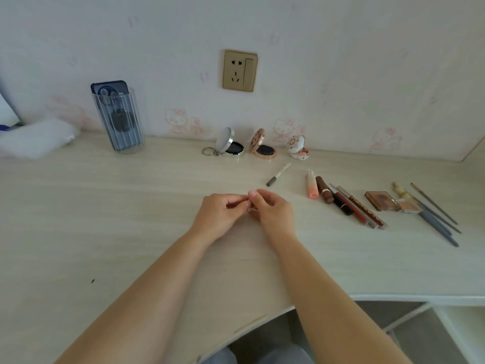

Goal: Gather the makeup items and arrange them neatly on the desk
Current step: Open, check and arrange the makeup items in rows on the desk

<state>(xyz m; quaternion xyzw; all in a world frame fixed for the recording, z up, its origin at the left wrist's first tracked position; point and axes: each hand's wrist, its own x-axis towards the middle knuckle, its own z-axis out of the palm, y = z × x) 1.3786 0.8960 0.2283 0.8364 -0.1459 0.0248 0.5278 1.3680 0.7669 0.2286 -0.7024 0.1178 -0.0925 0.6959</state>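
Observation:
My left hand (219, 215) and my right hand (273, 214) meet at the middle of the desk (105, 219), fingertips pinching a small thin item between them that is mostly hidden. Beyond them lies a white pen-like liner (278, 174). To the right, a row holds a peach tube (312, 185), a brown lipstick (325, 193), dark and red lip sticks (349, 206), a small brown palette (381, 200) and several grey brushes (435, 219). Three open compacts stand by the wall: silver (230, 145), rose-gold (263, 145), white floral (298, 148).
A clear ribbed cup (119, 122) holding a phone stands at the back left, next to a white cloth (34, 139). A wall socket (240, 70) is above the compacts. The desk's curved front edge (262, 319) runs below my forearms, with shelving at lower right.

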